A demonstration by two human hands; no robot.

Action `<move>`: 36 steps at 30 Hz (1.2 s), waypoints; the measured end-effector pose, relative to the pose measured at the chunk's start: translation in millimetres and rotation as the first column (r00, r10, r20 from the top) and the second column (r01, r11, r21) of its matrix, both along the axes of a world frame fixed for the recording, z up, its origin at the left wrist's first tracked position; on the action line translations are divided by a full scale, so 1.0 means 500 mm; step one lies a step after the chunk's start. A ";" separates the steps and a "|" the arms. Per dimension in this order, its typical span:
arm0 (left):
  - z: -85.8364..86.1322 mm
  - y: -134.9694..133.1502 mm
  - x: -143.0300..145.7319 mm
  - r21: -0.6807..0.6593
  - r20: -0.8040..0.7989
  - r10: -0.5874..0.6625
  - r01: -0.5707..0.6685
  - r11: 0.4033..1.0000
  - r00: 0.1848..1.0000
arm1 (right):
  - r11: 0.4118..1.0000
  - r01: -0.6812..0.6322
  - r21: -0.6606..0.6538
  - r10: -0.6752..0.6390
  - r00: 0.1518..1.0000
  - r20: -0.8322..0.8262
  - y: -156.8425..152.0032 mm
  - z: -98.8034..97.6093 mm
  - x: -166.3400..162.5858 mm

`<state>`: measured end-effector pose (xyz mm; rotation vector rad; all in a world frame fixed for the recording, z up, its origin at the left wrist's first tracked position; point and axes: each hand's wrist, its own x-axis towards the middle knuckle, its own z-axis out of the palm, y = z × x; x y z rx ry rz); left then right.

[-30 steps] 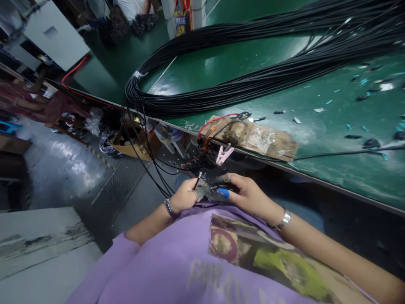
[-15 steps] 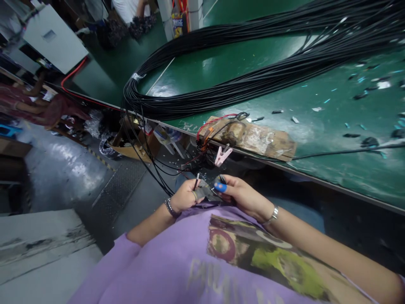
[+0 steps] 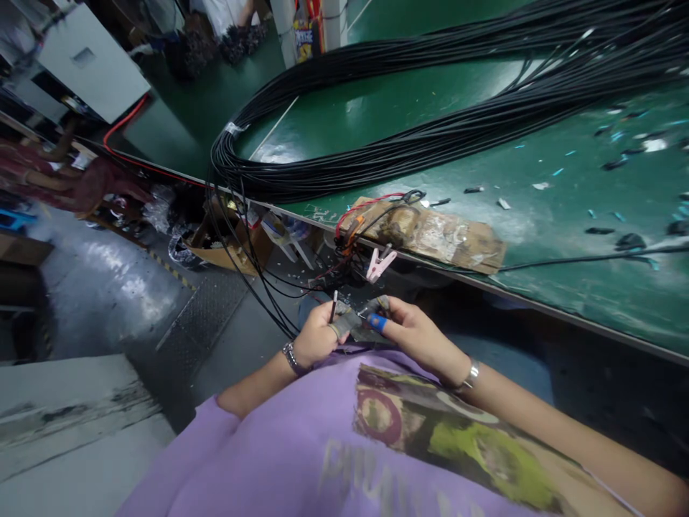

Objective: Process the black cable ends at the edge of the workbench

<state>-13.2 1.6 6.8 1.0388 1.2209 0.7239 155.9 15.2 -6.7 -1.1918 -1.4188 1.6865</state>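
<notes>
Close to my body, below the bench edge, both hands are closed and nearly meet. My left hand (image 3: 319,336) grips a black cable (image 3: 333,309), whose pale tip sticks up past the fingers. Grey wrapping covers its thumb and fingertip. Thin wire ends (image 3: 362,313) show between the two hands. My right hand (image 3: 417,332) pinches close to these wire ends, with blue tape on the thumb and grey wrapping on a finger. Whether it holds them is too small to tell. A pink clothes peg (image 3: 380,265) hangs at the bench edge just above.
A large bundle of black cables (image 3: 344,172) lies along the green bench (image 3: 398,108), several strands dropping over the edge. A worn wooden block (image 3: 452,240) with red and black wires sits at the edge. Cut scraps lie rightward. Beneath stands a cardboard box (image 3: 231,255). Other people work at far left.
My right hand has shifted slightly, its fingers a little more apart from the left, showing more of the thin wire ends. The left hand still holds the cable in nearly the same place.
</notes>
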 end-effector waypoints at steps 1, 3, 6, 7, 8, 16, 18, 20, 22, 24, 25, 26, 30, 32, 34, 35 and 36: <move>0.001 0.000 0.000 -0.002 -0.002 0.011 -0.011 1.000 1.000 | 0.999 -0.021 0.035 0.020 1.000 0.014 0.000 0.000 0.002; 0.002 -0.001 0.001 0.003 -0.012 0.038 -0.038 0.999 0.999 | 0.990 -0.076 0.117 0.068 0.995 0.070 -0.001 0.002 0.007; -0.001 -0.001 0.002 0.051 -0.044 0.102 -0.099 0.994 0.994 | 0.966 -0.154 0.205 0.119 0.978 0.173 -0.002 0.004 0.013; -0.003 -0.001 0.003 0.075 -0.055 0.126 -0.122 0.990 0.990 | 0.961 -0.165 0.222 0.122 0.973 0.197 -0.002 0.004 0.013; -0.004 -0.001 0.004 0.099 -0.065 0.147 -0.140 0.985 0.987 | 0.958 -0.167 0.235 0.116 0.970 0.214 -0.003 0.005 0.013; -0.002 -0.003 0.013 0.191 -0.047 0.175 -0.163 0.968 0.984 | 0.961 -0.148 0.232 0.103 0.975 0.196 -0.004 0.016 0.003; -0.003 -0.003 0.013 0.215 -0.055 0.177 -0.161 0.963 0.983 | 0.963 -0.150 0.223 0.106 0.975 0.196 -0.003 0.016 0.001; -0.005 -0.003 0.012 0.237 -0.074 0.180 -0.158 0.958 0.981 | 0.963 -0.149 0.224 0.105 0.975 0.197 -0.003 0.016 0.000; -0.007 -0.004 0.010 0.249 -0.091 0.182 -0.155 0.956 0.979 | 0.961 -0.154 0.228 0.110 0.975 0.194 -0.003 0.016 0.000; -0.008 -0.004 0.009 0.249 -0.098 0.184 -0.155 0.956 0.978 | 0.960 -0.160 0.231 0.116 0.974 0.194 -0.002 0.016 0.000; -0.007 -0.005 0.009 0.244 -0.099 0.183 -0.154 0.957 0.978 | 0.959 -0.161 0.233 0.115 0.973 0.200 -0.003 0.015 0.000; -0.006 -0.005 0.010 0.236 -0.098 0.182 -0.155 0.959 0.978 | 0.958 -0.161 0.235 0.112 0.971 0.209 -0.003 0.014 0.001; -0.003 -0.005 0.010 0.173 -0.069 0.164 -0.150 0.973 0.984 | 0.961 -0.163 0.224 0.110 0.967 0.231 -0.005 0.008 0.002; -0.005 -0.004 0.007 0.113 -0.020 0.139 -0.136 0.984 0.990 | 0.964 -0.171 0.203 0.128 0.969 0.211 -0.006 0.005 0.003; -0.010 -0.001 0.001 0.010 0.065 0.117 -0.118 0.993 0.991 | 0.966 -0.173 0.192 0.135 0.972 0.193 -0.006 0.003 0.002; -0.012 0.001 -0.003 -0.061 0.119 0.111 -0.105 0.993 0.987 | 0.966 -0.170 0.192 0.134 0.973 0.189 -0.006 0.002 0.002; -0.013 0.004 -0.008 -0.142 0.175 0.108 -0.083 0.986 0.979 | 0.966 -0.169 0.194 0.132 0.973 0.190 -0.006 0.003 0.002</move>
